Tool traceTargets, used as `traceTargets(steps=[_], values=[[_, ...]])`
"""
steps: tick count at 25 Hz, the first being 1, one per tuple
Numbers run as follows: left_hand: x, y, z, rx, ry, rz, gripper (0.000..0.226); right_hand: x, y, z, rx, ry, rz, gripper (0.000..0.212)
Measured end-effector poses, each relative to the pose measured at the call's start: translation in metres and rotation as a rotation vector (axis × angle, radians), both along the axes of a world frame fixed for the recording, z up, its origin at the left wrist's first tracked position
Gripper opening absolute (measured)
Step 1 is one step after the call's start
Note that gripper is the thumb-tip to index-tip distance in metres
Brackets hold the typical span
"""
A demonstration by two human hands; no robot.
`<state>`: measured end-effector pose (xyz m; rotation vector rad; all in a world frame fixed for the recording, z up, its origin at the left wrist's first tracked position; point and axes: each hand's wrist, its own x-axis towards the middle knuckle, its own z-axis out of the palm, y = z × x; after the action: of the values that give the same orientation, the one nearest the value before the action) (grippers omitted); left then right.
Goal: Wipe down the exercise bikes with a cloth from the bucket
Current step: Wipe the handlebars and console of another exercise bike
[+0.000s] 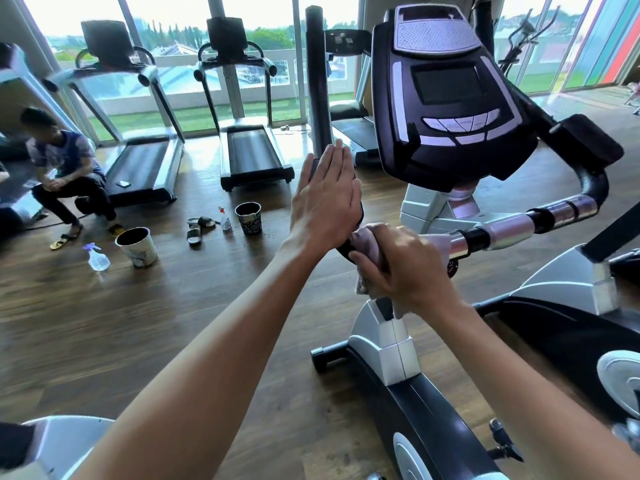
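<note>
Gym room w/ wood floor [104, 323] and full-height windows [180, 39] was recorded; treadmills [249, 143] were ranged along the glass. A seated person [65, 174] was noted at far left. Exercise bike [446, 109], black console w/ silver trim, was placed front right, its handlebar [512, 226] running across mid-frame. Two buckets were stood on the floor well left of the bike: a pale one [138, 247] and a dark one [248, 216]. A spray bottle [98, 258] was set just beside the pale bucket; sandals [199, 228] were left near the dark one. Left hand [327, 199] was held flat, fingers straight, pressed against the handlebar's black end. Right hand [405, 265] was curled round a pinkish cloth [367, 251], which was wrapped on the bar next to the left hand.
</note>
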<state>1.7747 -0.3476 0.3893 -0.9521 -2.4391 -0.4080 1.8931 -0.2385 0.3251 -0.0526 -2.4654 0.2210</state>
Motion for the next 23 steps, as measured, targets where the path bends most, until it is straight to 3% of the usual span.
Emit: traceTargets(steps=[2,6,8,11,17,23], values=[[0.004,-0.009,-0.004,0.026,-0.003,-0.061,0.057,0.008,0.001,-0.019,-0.018,0.120,0.098,0.048],[0.020,-0.045,-0.022,0.261,-0.098,-0.299,0.050,0.014,-0.012,-0.012,-0.438,0.236,0.215,0.043],[0.020,-0.076,-0.033,0.454,-0.049,-0.365,0.041,0.017,-0.033,-0.009,-0.480,0.263,0.271,0.041],[0.005,-0.123,-0.053,0.577,0.035,-0.272,0.034,0.006,-0.071,-0.021,-0.435,0.211,0.405,0.041],[-0.085,-0.193,-0.078,0.395,-0.194,-0.016,0.037,-0.114,-0.129,-0.049,-0.458,0.050,0.512,0.040],[-0.247,-0.213,-0.082,0.255,-0.325,0.074,0.031,-0.277,-0.150,-0.049,-0.509,0.073,0.464,0.039]])
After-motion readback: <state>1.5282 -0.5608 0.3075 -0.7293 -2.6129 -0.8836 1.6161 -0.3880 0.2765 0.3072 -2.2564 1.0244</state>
